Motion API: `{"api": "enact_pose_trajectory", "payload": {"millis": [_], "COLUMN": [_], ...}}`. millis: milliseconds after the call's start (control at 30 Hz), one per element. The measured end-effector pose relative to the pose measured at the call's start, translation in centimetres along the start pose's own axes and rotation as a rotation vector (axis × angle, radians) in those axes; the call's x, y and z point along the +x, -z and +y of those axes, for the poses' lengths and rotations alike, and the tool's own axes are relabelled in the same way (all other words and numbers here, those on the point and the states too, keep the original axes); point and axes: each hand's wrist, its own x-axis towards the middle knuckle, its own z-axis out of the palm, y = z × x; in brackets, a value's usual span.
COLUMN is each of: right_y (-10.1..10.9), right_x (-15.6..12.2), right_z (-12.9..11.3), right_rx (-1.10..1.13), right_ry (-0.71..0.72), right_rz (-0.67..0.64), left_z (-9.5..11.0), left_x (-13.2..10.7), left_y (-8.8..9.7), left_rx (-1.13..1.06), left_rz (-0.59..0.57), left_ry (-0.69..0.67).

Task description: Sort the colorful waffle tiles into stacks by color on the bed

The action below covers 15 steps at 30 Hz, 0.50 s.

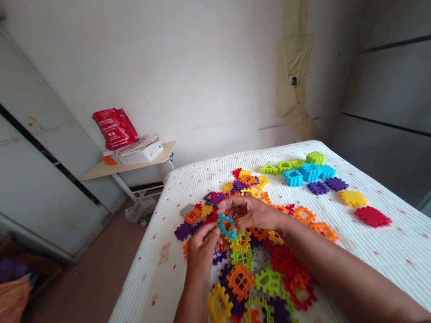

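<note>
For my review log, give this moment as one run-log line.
left hand and right hand | holding blue plastic piece | among colored plastic waffle blocks | on white ribbed mattress

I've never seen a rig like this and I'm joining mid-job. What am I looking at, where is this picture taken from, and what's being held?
There's no machine here, just a person's two bare hands. The picture comes from a camera worn on their head, looking forward and down. The left hand and right hand pinch a small blue piece between them. Below them is a white striped mattress, covered with colourful plastic blocks, mostly loose and shaped like waffle grids. Beyond the mattress, a small table holds a red bag.
</note>
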Motion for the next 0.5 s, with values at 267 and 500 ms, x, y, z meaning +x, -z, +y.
{"api": "enact_pose_trajectory", "payload": {"millis": [267,500], "right_y": [0.3,-1.1], "right_x": [0.1,-0.2], "right_z": [0.5,-0.3], "right_rx": [-0.482,-1.057], "right_ry": [0.121,0.231], "right_rz": [0.196,0.088], "left_z": [-0.6,0.0], "left_x": [0.5,0.5], "left_y": [0.7,0.6], "left_rx": [-0.161,-0.253], "left_rz": [0.097,0.13], "left_ry": [0.021,0.106]}}
